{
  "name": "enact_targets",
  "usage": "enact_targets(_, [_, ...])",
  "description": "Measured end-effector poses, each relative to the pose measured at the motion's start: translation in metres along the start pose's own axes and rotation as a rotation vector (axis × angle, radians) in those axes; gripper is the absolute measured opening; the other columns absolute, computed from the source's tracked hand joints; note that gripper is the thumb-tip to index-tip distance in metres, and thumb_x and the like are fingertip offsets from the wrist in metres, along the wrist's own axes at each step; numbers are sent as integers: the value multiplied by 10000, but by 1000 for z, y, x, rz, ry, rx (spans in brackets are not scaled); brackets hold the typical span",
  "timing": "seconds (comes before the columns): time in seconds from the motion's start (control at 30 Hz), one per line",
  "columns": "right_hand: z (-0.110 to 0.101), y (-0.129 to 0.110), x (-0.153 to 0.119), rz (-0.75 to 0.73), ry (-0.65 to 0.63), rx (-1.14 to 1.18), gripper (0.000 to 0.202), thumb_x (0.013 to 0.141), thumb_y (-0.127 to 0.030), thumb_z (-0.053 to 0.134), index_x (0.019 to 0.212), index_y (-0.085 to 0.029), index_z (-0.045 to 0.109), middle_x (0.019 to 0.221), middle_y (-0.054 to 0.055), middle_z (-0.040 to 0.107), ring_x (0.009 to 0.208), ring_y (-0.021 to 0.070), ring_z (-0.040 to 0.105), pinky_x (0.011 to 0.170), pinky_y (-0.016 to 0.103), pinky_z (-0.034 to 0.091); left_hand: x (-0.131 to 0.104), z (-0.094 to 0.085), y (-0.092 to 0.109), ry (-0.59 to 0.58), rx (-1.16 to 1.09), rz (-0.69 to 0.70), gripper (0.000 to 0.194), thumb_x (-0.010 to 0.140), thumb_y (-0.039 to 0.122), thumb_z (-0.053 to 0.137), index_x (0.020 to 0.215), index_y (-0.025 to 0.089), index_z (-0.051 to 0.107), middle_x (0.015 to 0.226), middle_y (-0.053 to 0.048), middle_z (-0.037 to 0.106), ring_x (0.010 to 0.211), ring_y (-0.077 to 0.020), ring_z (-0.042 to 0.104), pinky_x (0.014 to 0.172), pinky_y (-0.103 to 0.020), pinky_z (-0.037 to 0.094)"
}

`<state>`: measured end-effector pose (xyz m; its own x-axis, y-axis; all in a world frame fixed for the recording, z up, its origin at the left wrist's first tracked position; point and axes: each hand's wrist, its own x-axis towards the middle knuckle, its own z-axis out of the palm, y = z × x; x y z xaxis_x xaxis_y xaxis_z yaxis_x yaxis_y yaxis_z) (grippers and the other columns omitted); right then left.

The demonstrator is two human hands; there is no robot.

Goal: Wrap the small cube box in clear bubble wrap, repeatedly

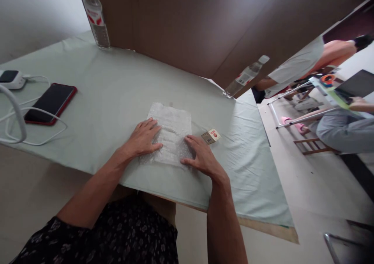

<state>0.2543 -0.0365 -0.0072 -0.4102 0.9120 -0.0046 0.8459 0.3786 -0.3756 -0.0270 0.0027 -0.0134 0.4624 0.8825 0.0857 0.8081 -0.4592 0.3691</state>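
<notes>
A clear sheet of bubble wrap [172, 133] lies on the pale green tablecloth, partly folded or layered. My left hand [144, 137] rests on its left side, fingers spread and flat. On its right edge lies my right hand [201, 153], thumb and fingers apart, touching the plastic. Just beyond the right hand is a small printed box [210, 136], beige with a red mark, standing apart from the bubble wrap. Whether anything is inside the wrap I cannot tell.
A phone [51, 102] with a red case lies left, beside a white cable [62, 129] and a white charger [11, 79]. Two water bottles [96, 18] [247, 76] stand against a brown panel [175, 26]. Seated people [336, 131] are at the right.
</notes>
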Motion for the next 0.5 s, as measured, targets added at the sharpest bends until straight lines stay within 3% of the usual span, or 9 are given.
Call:
enact_targets(0.17, [-1,6,-4,15,11,9,763,776,-493,778,1447,-235,520,1533,153,486,1415,349,458,1154,564,382,1,-4,1,198,-95,31,516,817,331,635,1302,158,608,1374,-152,600,1295,-323,519,1100,-479,391])
enact_targets(0.27, [0,4,-4,23,23,16,756,767,-496,784,1432,-236,535,1528,152,493,1409,354,465,1146,570,389,0,-7,3,133,-87,60,461,791,371,666,1211,181,654,1221,-123,656,1152,-313,568,1017,-473,431])
enact_targets(0.4, [2,5,-5,7,40,38,724,766,-502,780,1404,-245,558,1525,147,497,1404,351,472,1143,571,387,-3,-7,2,28,-37,100,534,743,383,696,1240,198,638,1296,-124,605,1201,-332,516,1028,-486,401])
enact_targets(0.5, [-2,5,-8,-10,114,94,602,803,-494,740,1340,-257,604,1436,131,587,1340,322,541,1118,545,420,-5,-6,0,8,-42,114,585,740,341,658,1301,187,593,1327,-129,582,1225,-328,493,1042,-483,385])
